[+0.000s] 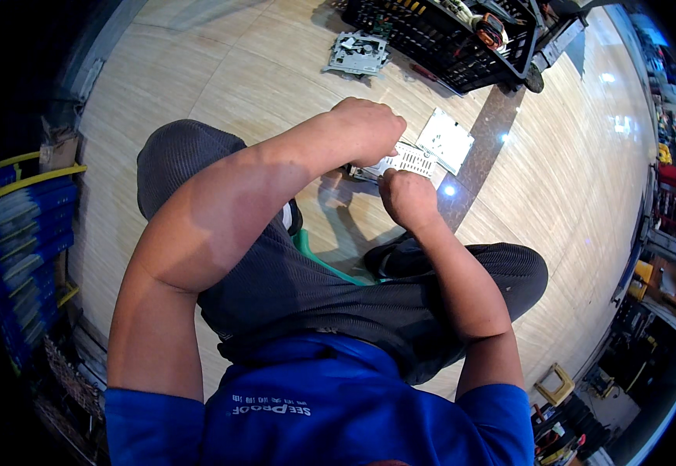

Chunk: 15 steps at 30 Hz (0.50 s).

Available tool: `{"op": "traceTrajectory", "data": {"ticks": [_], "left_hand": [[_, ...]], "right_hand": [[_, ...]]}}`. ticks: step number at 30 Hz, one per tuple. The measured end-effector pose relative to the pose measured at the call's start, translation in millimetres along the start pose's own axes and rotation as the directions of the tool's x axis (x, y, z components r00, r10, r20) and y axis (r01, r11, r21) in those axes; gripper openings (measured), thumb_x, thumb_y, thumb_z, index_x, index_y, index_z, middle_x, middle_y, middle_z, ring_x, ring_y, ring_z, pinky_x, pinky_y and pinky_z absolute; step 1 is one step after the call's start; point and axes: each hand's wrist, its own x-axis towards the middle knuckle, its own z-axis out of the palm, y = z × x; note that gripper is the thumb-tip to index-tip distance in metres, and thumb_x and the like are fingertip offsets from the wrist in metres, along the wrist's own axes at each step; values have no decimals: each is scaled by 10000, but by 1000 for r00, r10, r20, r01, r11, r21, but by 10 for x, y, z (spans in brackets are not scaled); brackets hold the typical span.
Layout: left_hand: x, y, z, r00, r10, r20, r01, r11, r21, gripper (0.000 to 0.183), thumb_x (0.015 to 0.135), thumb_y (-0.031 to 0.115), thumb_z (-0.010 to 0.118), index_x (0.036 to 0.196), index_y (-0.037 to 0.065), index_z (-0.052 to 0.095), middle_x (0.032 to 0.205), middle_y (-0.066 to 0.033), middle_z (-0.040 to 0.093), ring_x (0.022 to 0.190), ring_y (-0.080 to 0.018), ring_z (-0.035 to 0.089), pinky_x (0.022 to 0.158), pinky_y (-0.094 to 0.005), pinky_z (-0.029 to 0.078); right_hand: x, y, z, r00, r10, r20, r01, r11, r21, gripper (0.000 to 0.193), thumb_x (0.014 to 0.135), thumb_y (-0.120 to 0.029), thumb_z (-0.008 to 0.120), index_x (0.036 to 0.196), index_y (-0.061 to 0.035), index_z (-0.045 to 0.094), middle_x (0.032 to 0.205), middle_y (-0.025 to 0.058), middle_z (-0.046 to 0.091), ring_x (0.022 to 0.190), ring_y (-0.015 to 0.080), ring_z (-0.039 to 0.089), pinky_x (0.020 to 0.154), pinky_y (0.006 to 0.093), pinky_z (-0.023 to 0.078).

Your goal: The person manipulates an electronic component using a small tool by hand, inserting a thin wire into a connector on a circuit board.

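A slotted, light metal casing is held low over the tiled floor in front of me. My left hand is closed at the casing's far left side; its fingers are mostly hidden, and what they hold cannot be made out. On the near side, my right hand is closed with thumb and fingers at the casing's edge. Just beyond the casing, a flat white metal plate with small holes lies on the floor.
A metal drive-like mechanism lies farther off. Beside it stands a black plastic crate with cables, and a red-handled tool lies near. A green stool edge shows between my legs. Blue bins line the left; cluttered shelves the right.
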Motion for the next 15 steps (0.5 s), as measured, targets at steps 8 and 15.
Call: {"op": "traceTrajectory", "data": {"ticks": [8, 15], "left_hand": [[4, -8, 2, 1000, 6, -4, -6, 1000, 3, 331, 915, 288, 670, 1137, 46, 634, 1119, -181, 668, 1077, -352, 640, 913, -459, 508], [7, 8, -13, 1000, -6, -2, 6, 1000, 6, 336, 909, 292, 678, 1132, 44, 633, 1109, -178, 671, 1073, -348, 644, 905, -456, 513]], "right_hand": [[13, 66, 44, 992, 43, -117, -36, 997, 63, 127, 882, -120, 542, 880, -26, 628, 838, 187, 669, 746, 358, 692, 663, 458, 567], [17, 108, 108, 988, -33, -153, 46, 996, 77, 104, 855, -64, 539, 918, -35, 616, 863, 180, 623, 776, 356, 680, 674, 451, 559]]}}
